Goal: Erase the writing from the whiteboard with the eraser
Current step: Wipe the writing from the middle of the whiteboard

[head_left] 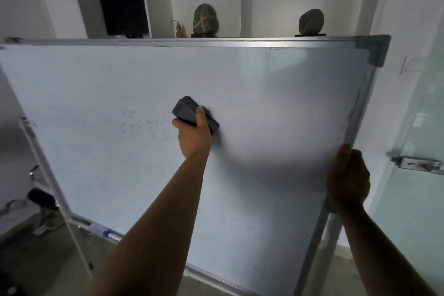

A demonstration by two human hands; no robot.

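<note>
A large whiteboard (pixel 264 94) in a grey metal frame fills most of the view, tilted a little. Faint, half-wiped writing (pixel 134 125) remains left of centre. My left hand (pixel 193 136) grips a dark grey eraser (pixel 189 113) and holds it flat against the board, just right of the writing. My right hand (pixel 347 180) grips the board's right frame edge, thumb on the front.
A blue-capped marker (pixel 108 233) lies on the tray along the board's lower edge. Behind the board stand white shelves with a dark monitor (pixel 123 12) and two stones (pixel 205 20). A glass door with a metal handle (pixel 418 163) is at the right.
</note>
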